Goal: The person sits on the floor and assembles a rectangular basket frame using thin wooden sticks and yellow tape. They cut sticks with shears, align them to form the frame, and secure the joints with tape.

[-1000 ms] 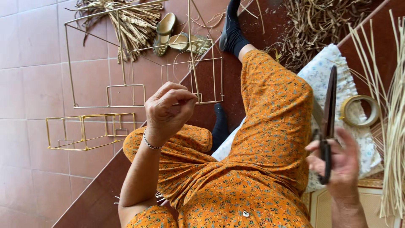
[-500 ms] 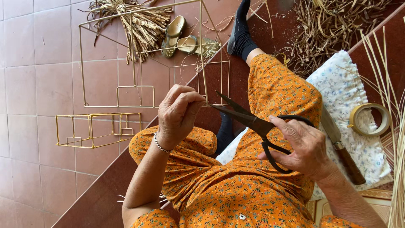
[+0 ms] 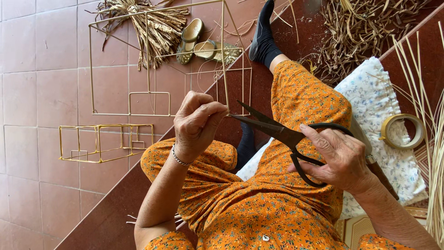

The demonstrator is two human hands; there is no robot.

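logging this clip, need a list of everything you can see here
scissors: one, black, in right hand, blades open, tips at left fingertips
large straw frame: one, pale yellow, an edge pinched by left hand
small straw frame: one, yellow, on tiled floor
sandals: two, olive, on floor
dried stalk bundle: one, tan, beside sandals
loose stalk pile: one, brown, top right
floral cloth: one, white, on step
tape roll: one, tan, on cloth
long straws: several, pale, right edge
left hand: bracelet at wrist
right hand: through scissor handles
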